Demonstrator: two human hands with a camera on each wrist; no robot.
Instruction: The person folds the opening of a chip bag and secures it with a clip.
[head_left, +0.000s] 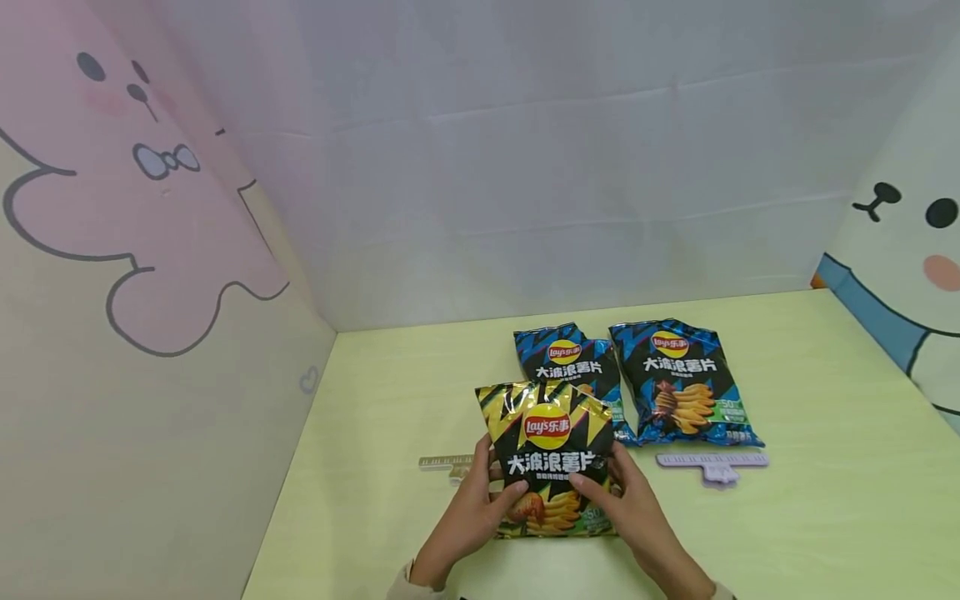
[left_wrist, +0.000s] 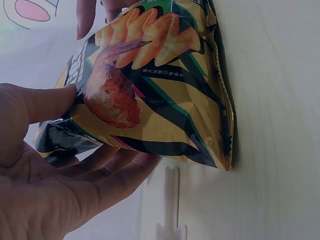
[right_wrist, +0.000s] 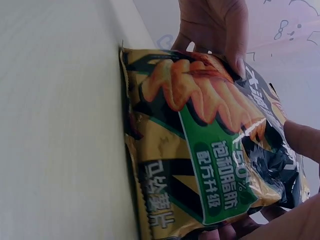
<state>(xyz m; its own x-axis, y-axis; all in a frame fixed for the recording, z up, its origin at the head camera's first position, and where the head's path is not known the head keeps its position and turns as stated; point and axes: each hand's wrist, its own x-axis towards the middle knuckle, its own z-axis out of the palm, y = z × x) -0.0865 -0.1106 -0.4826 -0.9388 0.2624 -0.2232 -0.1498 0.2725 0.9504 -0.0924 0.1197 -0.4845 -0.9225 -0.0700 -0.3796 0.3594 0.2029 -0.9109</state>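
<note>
A yellow-and-black bag of Lay's potato chips (head_left: 555, 500) is held between both hands, tilted upright with its front towards the head camera. My left hand (head_left: 474, 504) grips its left side, thumb on the front and fingers behind, as the left wrist view also shows. On the right side my right hand (head_left: 633, 504) holds it the same way. The bag's bottom edge is close over the table in the right wrist view. Behind it lies a blue-and-black chip bag (head_left: 551, 350), partly hidden by the yellow one. A second blue-and-black chip bag (head_left: 678, 383) lies to its right.
A purple bag clip (head_left: 716, 462) lies on the pale yellow table (head_left: 375, 400) below the right-hand blue bag. Another, beige clip (head_left: 442, 462) lies beside the left hand, partly covered. A pale curtain (head_left: 525, 167) stands behind the table, with cartoon-printed walls at both sides.
</note>
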